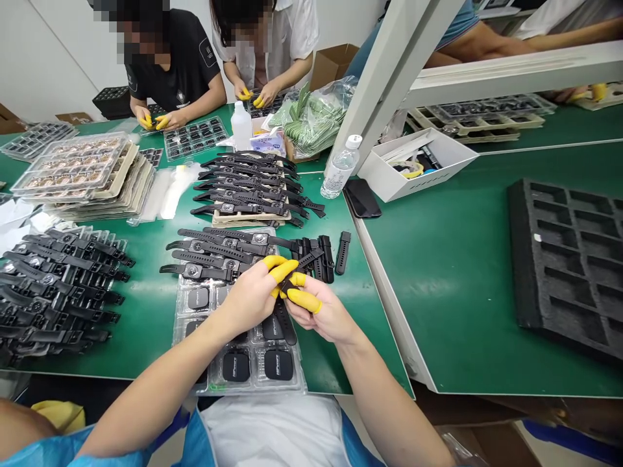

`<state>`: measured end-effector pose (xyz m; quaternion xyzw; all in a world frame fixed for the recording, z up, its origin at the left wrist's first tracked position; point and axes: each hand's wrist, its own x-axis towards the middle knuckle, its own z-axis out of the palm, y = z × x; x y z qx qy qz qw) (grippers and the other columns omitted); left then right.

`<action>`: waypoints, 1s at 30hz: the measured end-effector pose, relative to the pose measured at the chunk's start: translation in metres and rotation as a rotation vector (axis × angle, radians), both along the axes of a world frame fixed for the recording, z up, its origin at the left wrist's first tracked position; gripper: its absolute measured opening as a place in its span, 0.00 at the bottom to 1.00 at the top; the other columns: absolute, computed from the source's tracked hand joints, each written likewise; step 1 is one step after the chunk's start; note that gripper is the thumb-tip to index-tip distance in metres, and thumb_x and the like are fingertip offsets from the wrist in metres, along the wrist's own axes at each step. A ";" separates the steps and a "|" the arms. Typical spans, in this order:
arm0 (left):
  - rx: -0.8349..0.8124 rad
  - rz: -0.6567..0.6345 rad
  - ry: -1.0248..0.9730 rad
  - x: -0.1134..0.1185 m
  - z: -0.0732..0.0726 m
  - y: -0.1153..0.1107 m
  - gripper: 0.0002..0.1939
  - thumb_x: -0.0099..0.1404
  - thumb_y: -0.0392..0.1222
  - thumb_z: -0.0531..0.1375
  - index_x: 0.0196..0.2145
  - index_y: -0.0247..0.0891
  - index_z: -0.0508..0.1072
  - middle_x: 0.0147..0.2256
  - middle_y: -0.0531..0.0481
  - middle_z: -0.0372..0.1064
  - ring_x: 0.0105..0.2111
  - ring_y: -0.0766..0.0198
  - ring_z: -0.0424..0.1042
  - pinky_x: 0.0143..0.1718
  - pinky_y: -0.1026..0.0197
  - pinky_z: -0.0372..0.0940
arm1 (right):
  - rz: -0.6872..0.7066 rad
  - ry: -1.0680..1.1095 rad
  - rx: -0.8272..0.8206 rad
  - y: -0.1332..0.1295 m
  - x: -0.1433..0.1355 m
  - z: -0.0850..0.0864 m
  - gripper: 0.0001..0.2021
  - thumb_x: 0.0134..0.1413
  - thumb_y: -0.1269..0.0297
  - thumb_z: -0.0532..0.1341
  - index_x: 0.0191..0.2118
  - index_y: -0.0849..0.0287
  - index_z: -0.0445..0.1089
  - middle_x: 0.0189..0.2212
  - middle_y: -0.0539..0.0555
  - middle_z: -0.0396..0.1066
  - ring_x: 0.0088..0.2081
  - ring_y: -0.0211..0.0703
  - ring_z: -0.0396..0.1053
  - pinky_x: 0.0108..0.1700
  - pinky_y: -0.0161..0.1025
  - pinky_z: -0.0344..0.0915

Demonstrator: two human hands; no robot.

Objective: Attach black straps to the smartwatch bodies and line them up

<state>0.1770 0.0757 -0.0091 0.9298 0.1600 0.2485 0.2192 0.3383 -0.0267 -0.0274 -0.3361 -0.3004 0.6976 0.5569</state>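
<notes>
Above a clear plastic tray (199,383), both my hands meet around a black smartwatch (288,286), whose strap (285,322) hangs down. Yellow finger covers are on the fingertips. My left hand (256,292) pinches the watch from the left. From the right, my right hand (324,308) grips it with thumb and fingers; they hide part of it. Square watch bodies (236,366) sit in the tray's near pockets. Strapped watches (228,250) lie across its far end. Loose black straps (314,256) are bunched just beyond my hands, with a single strap (343,253) apart.
Strapped watches (58,285) are piled at left, others (253,185) ahead. Stacked trays (82,168), a water bottle (342,167), a phone (363,198), a white box (413,168) and a black foam tray (569,259) surround me. Two people work opposite; a metal post (384,84) rises right.
</notes>
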 end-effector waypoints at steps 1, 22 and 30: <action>-0.001 0.005 0.007 0.000 0.000 0.000 0.30 0.69 0.26 0.50 0.65 0.39 0.68 0.57 0.39 0.72 0.58 0.55 0.74 0.59 0.51 0.74 | -0.004 0.015 -0.009 0.000 0.000 0.000 0.19 0.61 0.47 0.68 0.38 0.56 0.63 0.16 0.37 0.54 0.16 0.28 0.40 0.17 0.28 0.39; 0.002 0.046 0.017 -0.001 0.002 -0.004 0.29 0.68 0.26 0.51 0.65 0.38 0.66 0.58 0.37 0.72 0.58 0.54 0.75 0.59 0.51 0.74 | -0.036 0.140 -0.054 0.004 0.003 0.003 0.19 0.58 0.49 0.71 0.38 0.54 0.62 0.14 0.35 0.50 0.15 0.28 0.34 0.15 0.27 0.35; 0.022 0.023 0.054 -0.001 0.002 -0.006 0.30 0.67 0.26 0.50 0.65 0.38 0.66 0.57 0.38 0.72 0.57 0.54 0.75 0.58 0.51 0.75 | 0.000 0.098 -0.032 0.002 0.003 0.001 0.20 0.58 0.48 0.70 0.37 0.55 0.63 0.13 0.36 0.51 0.15 0.28 0.37 0.16 0.27 0.37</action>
